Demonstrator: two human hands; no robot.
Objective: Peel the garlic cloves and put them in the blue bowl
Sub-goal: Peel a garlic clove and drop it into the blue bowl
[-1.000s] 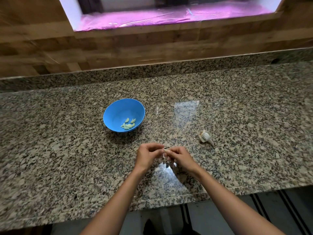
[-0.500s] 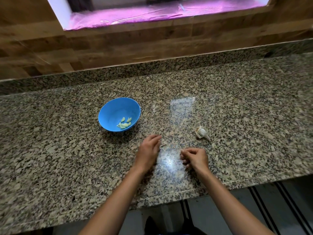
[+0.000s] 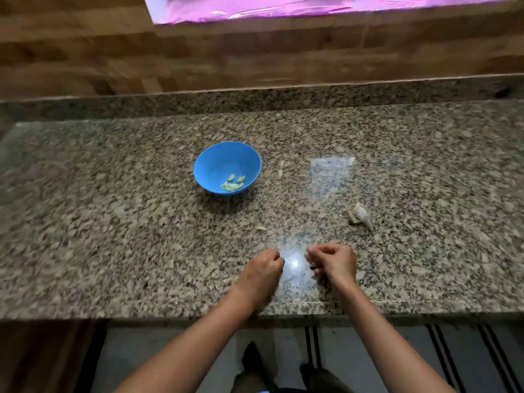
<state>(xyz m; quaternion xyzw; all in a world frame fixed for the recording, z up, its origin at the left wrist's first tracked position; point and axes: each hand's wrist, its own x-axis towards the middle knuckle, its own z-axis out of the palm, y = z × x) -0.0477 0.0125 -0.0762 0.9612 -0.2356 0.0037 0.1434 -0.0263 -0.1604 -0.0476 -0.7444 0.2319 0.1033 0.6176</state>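
**Two curled hands at the counter edge, one bowl of peeled cloves behind**

One blue bowl [image 3: 226, 165] stands on the speckled granite counter [image 3: 113, 222], left of centre. In its near right side lies a small heap of pale green peeled garlic cloves [image 3: 233, 183]; about five or six can be told apart, though they overlap and the count is not certain.

One remnant of a garlic bulb [image 3: 359, 215], white and papery with a pointed tail, rests on the counter well to the right of the bowl. One small pale scrap [image 3: 261, 228], either a bit of skin or a clove, lies alone on the granite between the bowl and the hands; what it is cannot be told.

Two bare hands sit near the front edge of the counter, close together but apart, with a glossy patch of reflected light between them. The left hand [image 3: 263, 269] has its fingers curled inward; whether it holds anything cannot be told. The right hand [image 3: 334, 260] is also curled, fingertips drawn together towards the left hand as if pinching something small, but whether it grips anything is hidden.

Behind the counter runs one wood-panelled wall [image 3: 255, 52], with a pink-lit opening [image 3: 312, 7] at the top.
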